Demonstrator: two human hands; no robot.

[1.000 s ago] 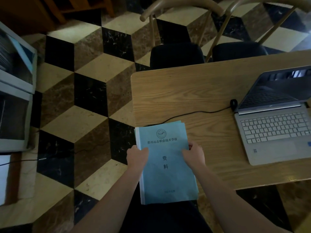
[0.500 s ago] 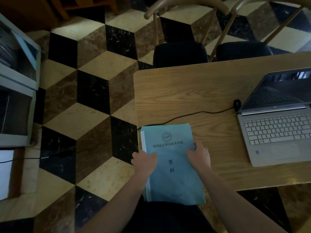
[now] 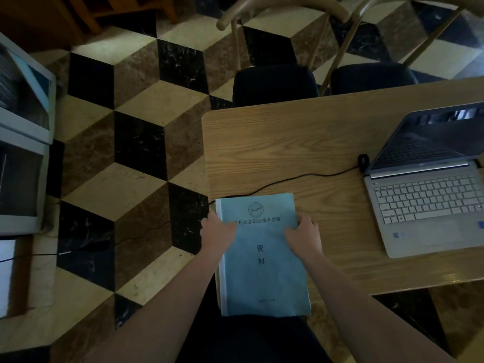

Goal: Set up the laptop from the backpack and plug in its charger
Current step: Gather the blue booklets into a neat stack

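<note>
A silver laptop (image 3: 429, 203) stands open on the right of the wooden table (image 3: 288, 142), its screen dark. A black charger cable (image 3: 288, 179) runs from the laptop's left side across the table and off its left edge to the floor. A light blue booklet (image 3: 262, 258) with printed characters lies at the table's near left corner, its near end hanging over the edge. My left hand (image 3: 217, 230) grips the booklet's left edge and my right hand (image 3: 305, 233) grips its right edge. No backpack is in view.
Two dark-cushioned chairs (image 3: 275, 82) with curved wooden backs stand behind the table. A grey cabinet (image 3: 23, 142) stands at the left on the checkered marble floor (image 3: 136, 158). The cable trails over the floor toward the left.
Both hands have pushed the blue booklet a little farther onto the table, toward the cable. The laptop and cable have not moved.
</note>
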